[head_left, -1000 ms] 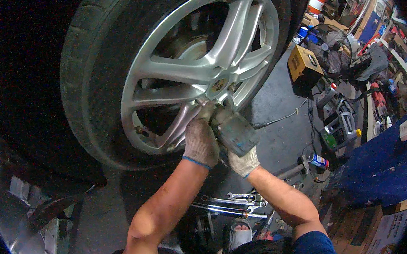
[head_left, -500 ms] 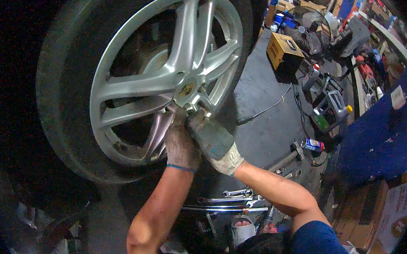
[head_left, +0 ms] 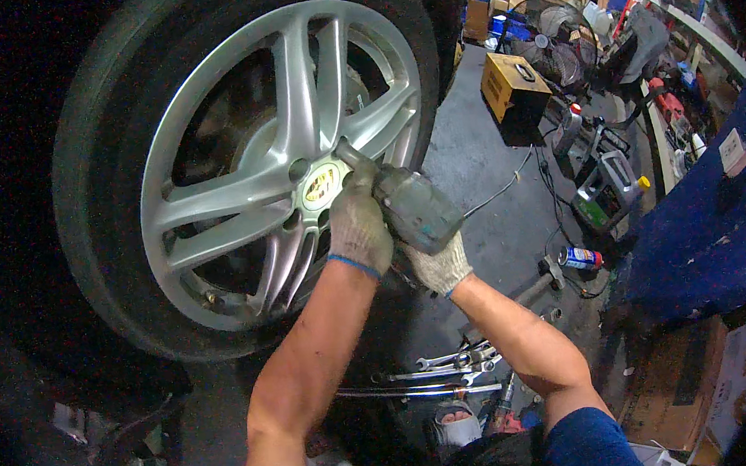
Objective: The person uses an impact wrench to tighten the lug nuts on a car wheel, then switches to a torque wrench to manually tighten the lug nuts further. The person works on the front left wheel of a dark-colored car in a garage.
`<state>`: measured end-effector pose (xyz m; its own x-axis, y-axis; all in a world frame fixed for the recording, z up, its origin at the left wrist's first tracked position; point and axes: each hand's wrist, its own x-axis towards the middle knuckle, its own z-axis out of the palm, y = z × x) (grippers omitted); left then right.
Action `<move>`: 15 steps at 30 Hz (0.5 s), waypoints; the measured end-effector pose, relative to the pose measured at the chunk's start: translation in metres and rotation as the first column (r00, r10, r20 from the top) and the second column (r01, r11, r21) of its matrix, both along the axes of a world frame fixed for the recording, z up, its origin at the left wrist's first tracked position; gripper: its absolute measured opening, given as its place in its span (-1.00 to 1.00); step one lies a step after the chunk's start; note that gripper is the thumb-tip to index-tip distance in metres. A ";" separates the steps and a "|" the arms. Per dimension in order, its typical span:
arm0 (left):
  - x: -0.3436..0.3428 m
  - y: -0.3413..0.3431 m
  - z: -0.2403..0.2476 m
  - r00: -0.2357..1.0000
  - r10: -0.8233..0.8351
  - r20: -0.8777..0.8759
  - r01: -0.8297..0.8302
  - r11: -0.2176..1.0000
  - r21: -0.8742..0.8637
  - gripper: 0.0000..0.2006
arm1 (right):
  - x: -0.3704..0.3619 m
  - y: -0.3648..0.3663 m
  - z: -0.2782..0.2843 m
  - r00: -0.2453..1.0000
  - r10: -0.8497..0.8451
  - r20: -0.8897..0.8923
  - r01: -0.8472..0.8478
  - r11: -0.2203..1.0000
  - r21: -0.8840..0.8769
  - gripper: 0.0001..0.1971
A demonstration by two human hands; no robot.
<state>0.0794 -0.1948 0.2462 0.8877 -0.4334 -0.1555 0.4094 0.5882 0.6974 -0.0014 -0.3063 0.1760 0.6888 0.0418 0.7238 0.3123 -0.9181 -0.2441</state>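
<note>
A car wheel with a silver spoked rim point(head_left: 295, 106) and a black tire point(head_left: 85, 184) fills the upper left. With both gloved hands I hold a dark impact wrench point(head_left: 422, 213), its socket point(head_left: 347, 152) at the lug hole up and right of the round centre cap point(head_left: 321, 187). My left hand point(head_left: 360, 230) is closed around the front of the tool, just behind the socket. Behind and below the tool's body, my right hand point(head_left: 442, 264) grips it; its fingers are mostly hidden by the tool.
Several wrenches point(head_left: 457, 361) and long bars lie on the floor below my arms. To the right are a hammer point(head_left: 550, 277), a spray can point(head_left: 580, 257), a fluid jug point(head_left: 604, 193) and a yellow-and-black box point(head_left: 516, 84). A cable point(head_left: 503, 189) trails across the floor; cardboard boxes point(head_left: 675, 384) stand lower right.
The impact wrench, with both hands on it, has moved from the lug hole below the centre cap up to the one at its upper right. The view has shifted a little.
</note>
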 end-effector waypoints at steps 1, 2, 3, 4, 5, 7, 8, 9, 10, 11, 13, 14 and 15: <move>0.007 -0.001 0.002 1.000 -0.012 -0.012 0.011 0.999 -0.040 -0.59 | 0.006 -0.003 0.001 1.000 0.016 -0.003 -0.016 1.000 0.011 -0.54; 0.013 -0.002 0.003 0.999 -0.024 -0.026 0.022 0.997 -0.080 -0.59 | 0.012 -0.005 0.002 0.999 0.032 0.000 -0.032 0.999 0.031 -0.53; 0.018 -0.002 0.002 0.995 -0.010 -0.101 0.002 0.997 -0.082 -0.59 | 0.017 -0.007 0.002 0.999 0.047 0.001 -0.047 0.998 0.053 -0.51; 0.025 -0.002 0.003 0.989 -0.054 -0.141 0.037 0.992 -0.117 -0.57 | 0.022 -0.009 0.003 0.999 0.020 -0.037 -0.020 1.000 0.005 -0.54; 0.028 -0.003 0.002 0.993 -0.073 -0.098 0.059 0.988 -0.144 -0.55 | 0.025 -0.010 0.003 0.997 0.024 -0.079 -0.019 0.998 0.063 -0.54; 0.031 -0.006 -0.002 0.995 -0.051 -0.082 0.040 0.990 -0.133 -0.52 | 0.029 -0.012 0.003 0.970 0.042 -0.238 -0.004 0.988 0.158 -0.55; 0.033 -0.006 -0.003 0.997 -0.034 -0.071 0.029 0.997 -0.074 -0.50 | 0.030 -0.014 0.004 0.987 0.059 -0.151 -0.042 0.992 0.116 -0.58; 0.033 -0.007 -0.004 0.994 -0.038 -0.100 0.031 0.997 -0.074 -0.50 | 0.030 -0.013 0.005 0.970 0.122 -0.209 -0.068 0.966 0.248 -0.60; 0.035 -0.008 -0.005 0.992 -0.076 -0.103 0.063 0.990 -0.123 -0.49 | 0.029 -0.013 0.006 0.954 0.179 -0.240 -0.071 0.915 0.397 -0.61; 0.036 -0.009 -0.006 0.990 -0.101 -0.102 0.084 0.983 -0.161 -0.49 | 0.029 -0.012 0.007 0.936 0.236 -0.260 -0.064 0.841 0.537 -0.62; 0.037 -0.009 -0.008 0.995 -0.069 -0.073 0.058 0.988 -0.142 -0.44 | 0.027 -0.012 0.011 0.948 0.211 -0.240 -0.066 0.863 0.500 -0.62; 0.037 -0.008 -0.009 0.998 -0.053 -0.035 0.048 0.990 -0.134 -0.43 | 0.028 -0.013 0.013 0.957 0.174 -0.233 -0.052 0.890 0.453 -0.62; 0.036 -0.008 -0.011 0.998 -0.056 -0.013 0.053 0.989 -0.137 -0.42 | 0.028 -0.015 0.015 0.944 0.120 -0.306 0.012 0.918 0.397 -0.62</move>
<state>0.1151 -0.2024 0.2348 0.8599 -0.4993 -0.1060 0.4543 0.6540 0.6048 0.0268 -0.3208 0.1910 0.8890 -0.1525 0.4318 0.2037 -0.7129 -0.6711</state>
